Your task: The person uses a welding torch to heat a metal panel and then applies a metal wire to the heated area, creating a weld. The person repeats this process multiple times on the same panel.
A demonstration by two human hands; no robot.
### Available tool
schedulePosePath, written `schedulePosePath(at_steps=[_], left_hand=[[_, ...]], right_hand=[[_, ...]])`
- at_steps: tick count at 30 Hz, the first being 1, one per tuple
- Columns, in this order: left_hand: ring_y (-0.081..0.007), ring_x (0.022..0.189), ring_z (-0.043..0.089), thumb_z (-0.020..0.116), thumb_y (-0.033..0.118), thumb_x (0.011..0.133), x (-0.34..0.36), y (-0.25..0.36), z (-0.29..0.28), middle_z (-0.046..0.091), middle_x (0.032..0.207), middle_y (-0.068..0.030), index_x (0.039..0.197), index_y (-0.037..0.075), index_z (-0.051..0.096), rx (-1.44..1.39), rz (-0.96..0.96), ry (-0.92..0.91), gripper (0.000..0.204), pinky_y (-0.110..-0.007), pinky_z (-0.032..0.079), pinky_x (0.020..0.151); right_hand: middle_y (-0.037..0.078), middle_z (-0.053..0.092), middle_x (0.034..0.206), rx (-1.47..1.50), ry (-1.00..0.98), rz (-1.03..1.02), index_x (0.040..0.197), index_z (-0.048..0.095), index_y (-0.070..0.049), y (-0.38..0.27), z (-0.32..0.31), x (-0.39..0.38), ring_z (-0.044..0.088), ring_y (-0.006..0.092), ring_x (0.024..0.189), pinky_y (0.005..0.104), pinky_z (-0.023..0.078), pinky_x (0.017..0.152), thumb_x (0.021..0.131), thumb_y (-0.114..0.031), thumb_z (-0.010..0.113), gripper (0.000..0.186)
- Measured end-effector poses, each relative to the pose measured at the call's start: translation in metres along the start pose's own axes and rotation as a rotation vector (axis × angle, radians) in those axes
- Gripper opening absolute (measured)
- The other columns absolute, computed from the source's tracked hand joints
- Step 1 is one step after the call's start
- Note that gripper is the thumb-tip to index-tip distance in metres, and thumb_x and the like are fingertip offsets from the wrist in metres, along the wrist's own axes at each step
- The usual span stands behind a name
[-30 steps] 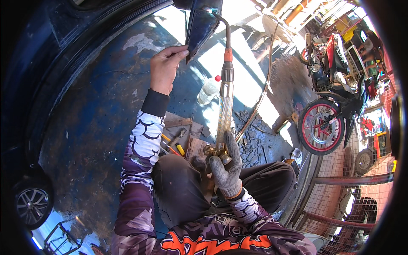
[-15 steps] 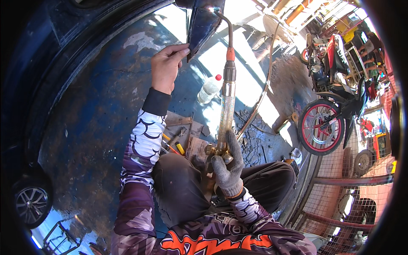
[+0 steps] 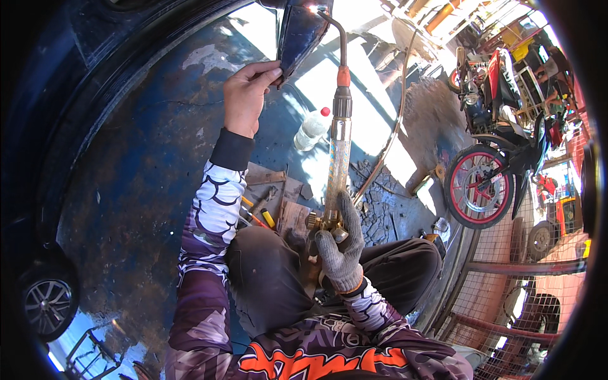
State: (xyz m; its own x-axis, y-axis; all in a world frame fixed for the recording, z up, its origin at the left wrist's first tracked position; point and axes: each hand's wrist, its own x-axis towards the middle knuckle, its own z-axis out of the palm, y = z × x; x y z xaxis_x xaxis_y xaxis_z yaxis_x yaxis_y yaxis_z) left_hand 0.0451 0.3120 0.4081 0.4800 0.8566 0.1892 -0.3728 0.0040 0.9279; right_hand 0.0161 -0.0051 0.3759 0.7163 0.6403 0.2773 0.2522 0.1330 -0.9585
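Note:
Between thumb and fingers, my bare left hand (image 3: 245,98) pinches the lower end of a dark blue metal panel piece (image 3: 300,39). My right hand (image 3: 342,253), in a grey knitted glove, is wrapped round the brass valve end of a gas torch (image 3: 339,152). The torch points away from me, and its bent tip (image 3: 330,19) meets the panel's upper right edge, where a small bright glow shows. A clear plastic bottle with a red cap (image 3: 311,131) stands on the floor left of the torch.
Hand tools (image 3: 261,212) and wood pieces lie by my left knee. A hose (image 3: 400,107) runs along the floor on the right. Farther right stand a motorcycle with a pink-rimmed wheel (image 3: 479,187) and a wire mesh fence (image 3: 487,297). A dark car body (image 3: 63,126) fills the left.
The torch tip has shifted slightly up and left along the panel edge, and the glow there is brighter. My left hand has moved up a little, still pinching the panel.

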Motion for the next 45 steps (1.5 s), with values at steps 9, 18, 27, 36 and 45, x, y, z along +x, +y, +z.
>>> schedulePosePath(at_steps=[9,18,27,36,45], left_hand=[[-0.0100,0.080,0.070,0.073,0.005,0.093,0.002,-0.004,-0.003,0.077,0.093,-0.0061,0.109,0.000,0.078,-0.036,-0.008,-0.023,0.018,-0.023,0.046,0.072],[-0.0086,0.084,0.063,0.076,0.006,0.090,0.000,-0.002,-0.002,0.075,0.098,-0.0045,0.111,-0.001,0.078,-0.014,-0.018,0.000,0.022,-0.023,0.048,0.076],[-0.0075,0.084,0.064,0.077,0.013,0.092,0.001,-0.005,-0.007,0.077,0.099,-0.0017,0.114,0.004,0.078,0.053,-0.042,-0.013,0.024,-0.025,0.046,0.072],[-0.0086,0.083,0.067,0.076,0.010,0.091,0.002,-0.004,-0.007,0.078,0.096,-0.0028,0.109,0.005,0.080,-0.006,-0.027,-0.017,0.019,-0.026,0.048,0.072],[-0.0074,0.081,0.065,0.076,0.011,0.091,0.001,-0.003,-0.007,0.078,0.095,-0.0022,0.108,0.005,0.080,0.022,-0.020,-0.009,0.019,-0.025,0.047,0.071]], right_hand=[[0.027,0.063,0.137,-0.163,-0.028,-0.133,0.149,0.046,0.009,-0.006,0.000,0.005,0.070,0.0295,0.115,0.0386,0.055,0.097,0.086,-0.005,0.075,0.071],[0.026,0.064,0.136,-0.037,-0.066,-0.115,0.149,0.045,0.010,0.005,-0.009,-0.007,0.069,0.0300,0.117,0.0393,0.054,0.099,0.084,-0.007,0.076,0.074],[0.024,0.067,0.126,0.257,-0.032,0.017,0.151,0.042,0.008,-0.005,-0.010,-0.022,0.071,0.0288,0.108,0.0406,0.057,0.094,0.085,-0.013,0.079,0.079],[0.024,0.060,0.139,0.056,-0.091,-0.048,0.152,0.041,0.008,0.012,-0.020,-0.028,0.066,0.0287,0.118,0.0420,0.054,0.100,0.082,-0.013,0.081,0.083],[0.023,0.060,0.138,0.172,-0.066,-0.033,0.153,0.040,0.009,0.009,-0.015,-0.023,0.068,0.0268,0.114,0.0411,0.055,0.098,0.082,-0.013,0.080,0.085]])
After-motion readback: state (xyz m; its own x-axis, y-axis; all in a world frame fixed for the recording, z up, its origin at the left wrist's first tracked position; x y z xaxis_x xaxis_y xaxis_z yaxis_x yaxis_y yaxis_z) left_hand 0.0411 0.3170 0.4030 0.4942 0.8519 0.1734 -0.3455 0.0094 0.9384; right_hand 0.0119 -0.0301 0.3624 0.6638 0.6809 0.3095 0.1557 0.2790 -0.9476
